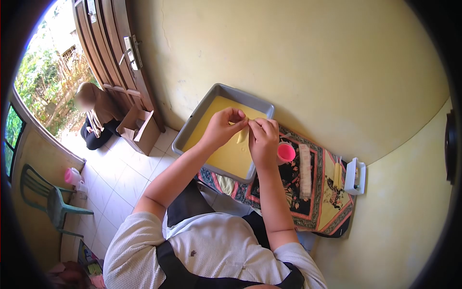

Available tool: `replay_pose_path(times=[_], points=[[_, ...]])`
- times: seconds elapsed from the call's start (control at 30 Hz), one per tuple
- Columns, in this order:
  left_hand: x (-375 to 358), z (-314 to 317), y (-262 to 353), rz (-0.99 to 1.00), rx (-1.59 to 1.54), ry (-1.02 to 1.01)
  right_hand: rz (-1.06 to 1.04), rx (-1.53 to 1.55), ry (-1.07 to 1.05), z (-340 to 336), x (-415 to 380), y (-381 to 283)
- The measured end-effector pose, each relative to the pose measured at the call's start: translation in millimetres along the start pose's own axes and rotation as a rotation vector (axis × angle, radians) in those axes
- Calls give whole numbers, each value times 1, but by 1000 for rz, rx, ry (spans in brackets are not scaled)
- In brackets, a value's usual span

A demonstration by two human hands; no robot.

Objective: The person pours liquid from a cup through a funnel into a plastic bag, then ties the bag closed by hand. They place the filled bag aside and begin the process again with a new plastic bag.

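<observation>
A large grey tub (182,139) holds yellow liquid. Over it, my left hand (225,126) and my right hand (263,137) meet at the fingertips, both pinched closed. A slim, pale yellow pouch (241,136) hangs down between them, its top end in the fingers of both hands. The grip itself is partly hidden by the fingers. A pink cup (286,152) is close to the right of my right hand.
On a patterned cloth (276,192) lie a long whitish strip (305,171) and pale yellow sticks (338,174) near a light blue container (355,177). A person (102,115) sits by the door beside a cardboard box (139,130). A green chair (57,204) stands left.
</observation>
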State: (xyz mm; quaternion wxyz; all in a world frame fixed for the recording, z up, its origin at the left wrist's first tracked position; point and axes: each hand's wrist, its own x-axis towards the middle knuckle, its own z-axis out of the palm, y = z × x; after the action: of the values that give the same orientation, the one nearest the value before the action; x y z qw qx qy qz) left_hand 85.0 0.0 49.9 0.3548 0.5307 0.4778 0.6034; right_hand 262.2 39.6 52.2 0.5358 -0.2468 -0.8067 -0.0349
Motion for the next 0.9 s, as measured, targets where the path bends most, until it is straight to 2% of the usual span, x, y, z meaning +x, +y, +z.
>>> replay_pose_path(times=[0.1,0.2,0.3,0.43,0.63,0.83,0.9], points=[[-6,5,11,71,150,31,-28,9,20,-2,1,0],[-14,11,26,162,253,79,44,105,104,-5,4,-2],[-16,12,30,230,289,94,468,361,108,-2,-5,-3],[-19,20,36,329,340,114,717,685,145,0,-14,1],[-18,21,35,374,361,136,778,908,54,-27,-18,-17],[-19,15,43,310,293,73,676,991,-3,-44,-13,-20],[-17,8,41,279,251,23,545,791,-31,-42,-15,-5]])
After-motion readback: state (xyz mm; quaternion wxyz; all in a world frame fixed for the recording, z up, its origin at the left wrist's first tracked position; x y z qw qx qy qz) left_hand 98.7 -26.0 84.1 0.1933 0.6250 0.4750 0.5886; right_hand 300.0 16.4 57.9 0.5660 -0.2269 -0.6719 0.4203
